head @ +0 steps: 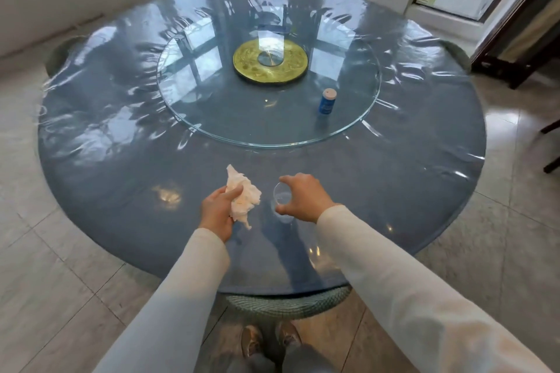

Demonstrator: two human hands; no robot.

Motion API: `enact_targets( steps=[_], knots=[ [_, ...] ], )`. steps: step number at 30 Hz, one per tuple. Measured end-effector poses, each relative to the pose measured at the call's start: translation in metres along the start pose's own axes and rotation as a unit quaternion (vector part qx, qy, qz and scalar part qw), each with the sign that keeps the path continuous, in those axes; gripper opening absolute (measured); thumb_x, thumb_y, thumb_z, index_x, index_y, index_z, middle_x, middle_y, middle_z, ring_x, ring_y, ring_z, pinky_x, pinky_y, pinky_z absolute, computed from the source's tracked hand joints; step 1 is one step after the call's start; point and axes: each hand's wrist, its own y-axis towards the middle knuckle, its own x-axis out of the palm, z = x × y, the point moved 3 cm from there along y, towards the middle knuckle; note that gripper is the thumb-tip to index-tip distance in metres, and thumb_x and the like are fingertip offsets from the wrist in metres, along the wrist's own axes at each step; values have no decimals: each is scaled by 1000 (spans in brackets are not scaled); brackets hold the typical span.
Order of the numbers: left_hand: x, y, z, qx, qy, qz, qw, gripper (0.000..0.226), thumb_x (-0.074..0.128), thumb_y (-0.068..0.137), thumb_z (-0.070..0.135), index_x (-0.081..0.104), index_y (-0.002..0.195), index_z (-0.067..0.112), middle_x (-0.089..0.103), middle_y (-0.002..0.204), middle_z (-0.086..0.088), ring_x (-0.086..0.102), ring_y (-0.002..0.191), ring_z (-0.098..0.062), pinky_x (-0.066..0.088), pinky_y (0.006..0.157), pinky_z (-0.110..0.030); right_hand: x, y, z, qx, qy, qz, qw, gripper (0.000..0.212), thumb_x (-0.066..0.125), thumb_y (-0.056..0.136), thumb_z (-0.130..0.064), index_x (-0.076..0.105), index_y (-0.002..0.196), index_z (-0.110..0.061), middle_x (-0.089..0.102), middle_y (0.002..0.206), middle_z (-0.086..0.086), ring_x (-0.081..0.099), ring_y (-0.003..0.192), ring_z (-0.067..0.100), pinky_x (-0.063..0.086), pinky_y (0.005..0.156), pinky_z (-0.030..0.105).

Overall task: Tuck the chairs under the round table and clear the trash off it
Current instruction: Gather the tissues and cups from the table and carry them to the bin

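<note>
The round table (pixel 121 160) has a blue top under clear plastic film. My left hand (pixel 216 210) grips a crumpled white tissue (pixel 244 195) just above the table's near part. Beside it, my right hand (pixel 303 198) curls its thumb and fingers round a small clear plastic cup (pixel 281 198) that stands on the table. A woven grey-green chair (pixel 288 301) sits tucked under the near edge, right in front of my feet. More chairs peek out at the left edge (pixel 60 50) and at the right edge (pixel 456 53).
A glass turntable (pixel 212 118) with a gold disc (pixel 269 61) fills the table's middle. A small blue canister (pixel 326 101) stands on the turntable's right side. Dark wooden furniture legs (pixel 550 145) stand at the far right. Tiled floor surrounds the table; windows line the back.
</note>
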Motion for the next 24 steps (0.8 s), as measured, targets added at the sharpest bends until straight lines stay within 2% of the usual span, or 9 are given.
enact_targets(
  steps=[3,7,11,15,20,24],
  knots=[
    [-11,-3,-9,4,2,14,1000,36,69,90,6,65,126,1,72,117,-19,72,90,-28,60,61,-29,17,3,4,-2,-16,-24,1000,55,73,76,-36,61,125,-15,64,115,14,61,107,34,47,90,35],
    [-16,-3,-19,10,1,37,999,35,71,89,6,67,123,1,73,114,-19,72,97,-32,58,84,-41,35,6,13,0,-24,-29,999,39,68,79,-29,61,113,-13,63,109,15,61,101,38,49,85,36],
    [-15,-10,-25,16,0,51,999,24,70,90,4,69,114,5,76,102,-13,74,86,-25,58,78,-38,47,8,25,12,-29,-44,999,28,65,82,-27,58,105,-12,64,109,16,62,100,38,50,81,38],
    [-15,-13,-33,21,-6,61,998,28,71,90,6,70,118,4,76,108,-17,73,96,-31,56,86,-43,54,15,30,4,-21,-41,999,40,70,79,-33,59,112,-14,67,111,14,64,102,36,52,82,38],
    [-12,-19,-48,15,5,78,997,21,71,91,8,71,112,6,78,97,-12,74,85,-28,58,76,-40,62,22,33,-24,-34,-52,998,48,69,83,-28,53,127,-13,65,113,16,63,104,37,52,86,40],
    [-18,-22,-55,15,-9,108,994,22,71,90,6,70,112,5,77,100,-14,74,91,-30,59,80,-43,62,28,36,-40,-34,-56,997,46,69,81,-29,55,122,-15,65,111,14,63,102,37,51,84,38]
  ],
)
